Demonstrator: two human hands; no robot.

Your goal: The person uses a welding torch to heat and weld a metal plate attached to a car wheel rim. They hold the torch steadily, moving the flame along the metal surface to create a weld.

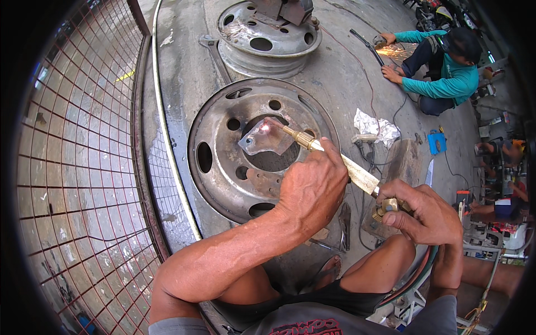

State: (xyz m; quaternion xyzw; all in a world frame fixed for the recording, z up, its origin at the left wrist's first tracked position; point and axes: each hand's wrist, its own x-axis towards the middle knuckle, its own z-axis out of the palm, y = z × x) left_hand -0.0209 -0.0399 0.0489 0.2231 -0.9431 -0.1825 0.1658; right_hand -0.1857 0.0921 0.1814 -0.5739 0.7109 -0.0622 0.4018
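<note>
My left hand (315, 181) is wrapped round the front of a brass gas torch (360, 173). At the torch's rear, my right hand (421, 212) grips the body by the brass valve knobs. The torch tip points at a flat, irregular metal plate (268, 142), where a spot glows bright near its upper edge. This plate lies over the centre hole of a steel truck wheel rim (215, 151) lying flat on the floor. A smaller rusty plate with holes (262, 183) rests on the rim beside my left hand.
Behind stands another wheel rim (268, 61) with a metal block (285, 11) on top; a wrench (216, 58) leans there. A wire mesh fence (89, 167) runs along the left. At the far right, a crouching person (449, 70) grinds a bar, throwing sparks. Cables and a white cloth (374, 125) lie between.
</note>
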